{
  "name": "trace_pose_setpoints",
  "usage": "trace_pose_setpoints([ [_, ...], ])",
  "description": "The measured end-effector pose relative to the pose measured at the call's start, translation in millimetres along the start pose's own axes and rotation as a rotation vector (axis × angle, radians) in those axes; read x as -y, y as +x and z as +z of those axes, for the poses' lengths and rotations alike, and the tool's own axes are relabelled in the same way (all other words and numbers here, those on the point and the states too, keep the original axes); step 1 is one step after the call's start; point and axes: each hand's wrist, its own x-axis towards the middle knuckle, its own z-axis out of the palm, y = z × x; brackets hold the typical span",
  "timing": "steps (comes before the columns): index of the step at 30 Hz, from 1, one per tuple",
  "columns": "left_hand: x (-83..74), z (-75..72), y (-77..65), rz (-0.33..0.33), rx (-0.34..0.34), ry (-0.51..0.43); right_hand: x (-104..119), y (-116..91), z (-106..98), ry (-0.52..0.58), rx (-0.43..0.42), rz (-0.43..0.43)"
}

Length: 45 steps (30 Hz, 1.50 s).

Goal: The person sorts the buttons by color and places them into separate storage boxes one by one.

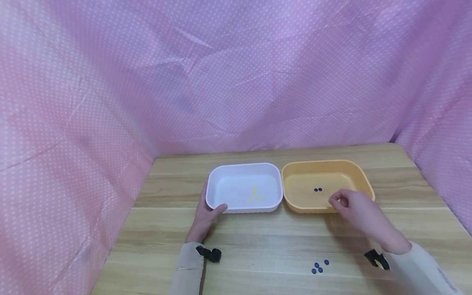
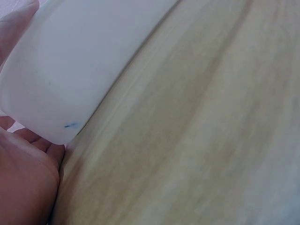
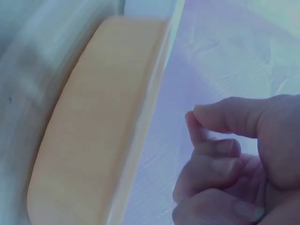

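My left hand (image 1: 203,214) grips the near left corner of a white plastic tray (image 1: 243,210), thumb at the rim and fingers along its outer side. Several small yellow pieces (image 1: 257,199) lie inside that tray. Above the near right rim of an orange tray (image 1: 306,209) is my right hand (image 1: 355,208). Its thumb and index fingertips (image 3: 200,111) meet in a pinch while the other fingers curl; whether something small sits between them is hidden. Two small dark round discs (image 1: 318,189), like buttons, lie on the orange tray's floor.
Several more dark discs (image 1: 319,267) lie on the wooden table (image 1: 258,250) near its front, in front of the orange tray. The two trays stand side by side, ends close together. A pink dotted cloth (image 1: 236,82) hangs behind and at both sides.
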Motion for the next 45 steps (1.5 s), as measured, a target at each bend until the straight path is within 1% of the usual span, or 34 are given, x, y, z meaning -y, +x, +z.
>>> trace_pose_setpoints([
  [2, -6.9, 0.2, -2.3, -0.009, 0.009, -0.001, 4, -9, 2, -0.006, -0.009, -0.024],
  [5, -6.9, -1.1, -1.5, -0.023, 0.015, -0.004, 8, -23, 6, -0.017, -0.020, -0.070],
  [6, -6.9, -1.0, -1.6, -0.018, 0.014, -0.002, 9, -27, 9, -0.019, -0.024, -0.087],
  [8, 0.2, -1.8, 1.0, -0.008, 0.007, 0.002, 11, -35, 15, -0.028, -0.009, -0.119],
  [10, 3.1, -1.6, 1.7, 0.003, -0.005, 0.009, 10, -42, 22, -0.043, 0.046, -0.152],
  [13, 4.0, -1.6, 2.1, 0.002, -0.015, 0.025, 8, -50, 32, -0.084, 0.158, -0.168],
  [15, 4.5, -1.9, 2.1, 0.005, -0.017, 0.029, 5, -53, 39, -0.105, 0.209, -0.183],
  [18, 4.4, -2.0, 1.9, -0.001, -0.017, 0.034, 3, -55, 49, -0.122, 0.258, -0.146],
  [22, 3.8, -1.3, 1.4, -0.012, -0.024, 0.029, 1, -54, 60, -0.128, 0.354, -0.079],
  [23, 3.8, -1.1, 1.5, -0.012, -0.025, 0.025, 1, -54, 63, -0.131, 0.368, -0.080],
  [25, 3.8, -0.6, 1.4, -0.008, -0.024, 0.019, 0, -54, 67, -0.141, 0.372, -0.100],
  [27, 3.7, -0.4, 1.5, -0.003, -0.021, 0.014, -1, -54, 70, -0.153, 0.347, -0.140],
  [29, 3.6, -0.2, 1.6, 0.003, -0.017, 0.011, 0, -54, 72, -0.170, 0.320, -0.155],
  [32, 3.2, -0.1, 1.9, 0.005, -0.011, 0.011, 0, -55, 72, -0.187, 0.304, -0.155],
  [35, 2.5, 0.0, 1.9, 0.006, -0.008, 0.008, 1, -56, 72, -0.207, 0.308, -0.152],
  [42, 4.5, 0.0, 2.8, 0.002, -0.006, 0.002, 3, -59, 73, -0.268, 0.283, -0.194],
  [45, 5.1, 0.2, 2.4, 0.007, -0.007, 0.007, 5, -60, 72, -0.246, 0.324, -0.171],
])
